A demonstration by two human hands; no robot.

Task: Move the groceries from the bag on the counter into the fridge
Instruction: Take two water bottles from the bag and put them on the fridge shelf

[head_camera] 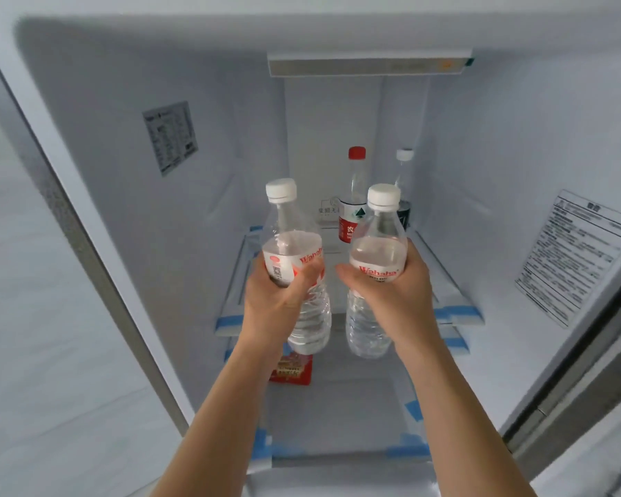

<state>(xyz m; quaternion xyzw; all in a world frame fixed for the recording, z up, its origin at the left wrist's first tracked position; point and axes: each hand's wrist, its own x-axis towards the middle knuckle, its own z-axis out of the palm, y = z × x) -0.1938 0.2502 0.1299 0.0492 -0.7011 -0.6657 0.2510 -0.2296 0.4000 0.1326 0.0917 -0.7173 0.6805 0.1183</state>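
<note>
Your left hand (273, 303) has its fingers curled round the label band of the left water bottle (287, 227), held upright in front of the open fridge (97, 138). At six o'clock below it, a red packet (293, 369) lies on a lower shelf. At three o'clock, just beside it but apart, your right hand (398, 299) grips the right water bottle (379, 245) the same way. Both look nearly full, so expect some weight. The thin ribbed plastic will likely give if squeezed and may be slick, so the label band is a sound place to hold. At twelve o'clock, a red-capped bottle (354, 209) and a white-capped bottle (404, 181) stand at the back of the upper shelf (441, 281).
</note>
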